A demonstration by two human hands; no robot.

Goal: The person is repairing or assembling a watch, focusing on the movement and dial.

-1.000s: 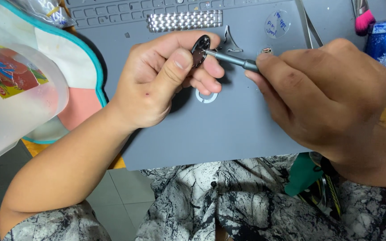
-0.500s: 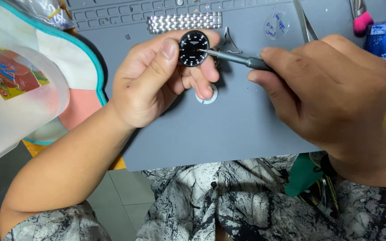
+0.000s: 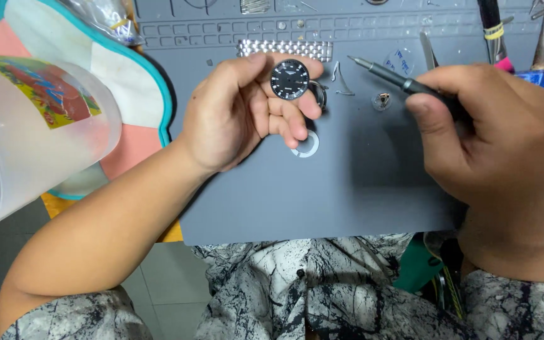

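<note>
My left hand [image 3: 247,110] holds a round black watch dial [image 3: 289,79] face up on its fingertips, above a grey work mat [image 3: 360,182]. A metal watch case [image 3: 318,94] peeks out just behind those fingers. My right hand [image 3: 492,132] grips a slim grey screwdriver [image 3: 388,74], its tip pointing left and a short way apart from the dial. A small white ring [image 3: 306,146] lies on the mat below the left fingers.
A metal link bracelet [image 3: 284,49] lies at the mat's top. A clear crystal disc [image 3: 399,61], a small metal part [image 3: 381,99] and tweezers [image 3: 427,58] lie near the screwdriver. A translucent plastic jug [image 3: 26,132] stands at the left. Tools and a blue can [image 3: 539,75] crowd the right.
The screwdriver tip has drawn back to the right, off the dial. My left hand has turned the dial flat, face up, and lowered slightly.
</note>
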